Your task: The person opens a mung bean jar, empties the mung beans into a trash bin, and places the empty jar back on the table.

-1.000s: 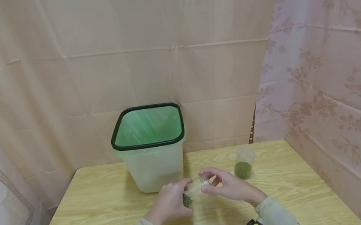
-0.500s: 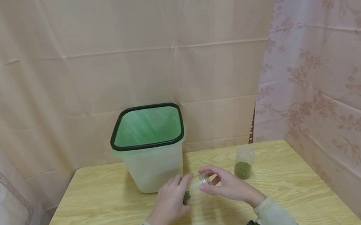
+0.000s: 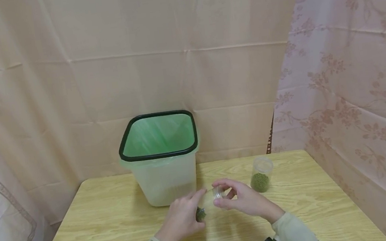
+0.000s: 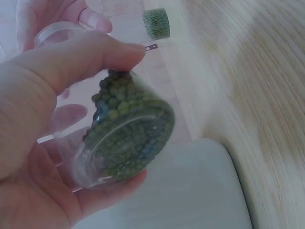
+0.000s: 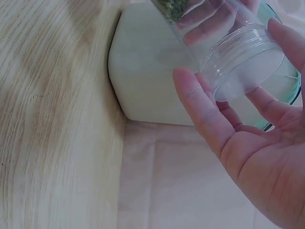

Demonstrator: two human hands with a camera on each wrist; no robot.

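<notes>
My left hand grips a clear plastic jar of small green beans, its thumb across one side and its fingers beneath. The jar is tilted sideways, with the beans heaped toward its base; bluish patches show among them. At the other end, my right hand holds the jar's clear screw lid between thumb and fingers. In the right wrist view the lid sits at the jar's mouth. Both hands are above the wooden table, in front of the bin.
A second clear jar with green beans stands upright at the table's back right. The whitish bin, with a green liner and dark rim, stands behind my left hand. Curtains hang behind the wooden table.
My left hand's fingers have shifted slightly on the jar and come back, and the beans inside have moved a little. The right hand stays almost still at the lid.
</notes>
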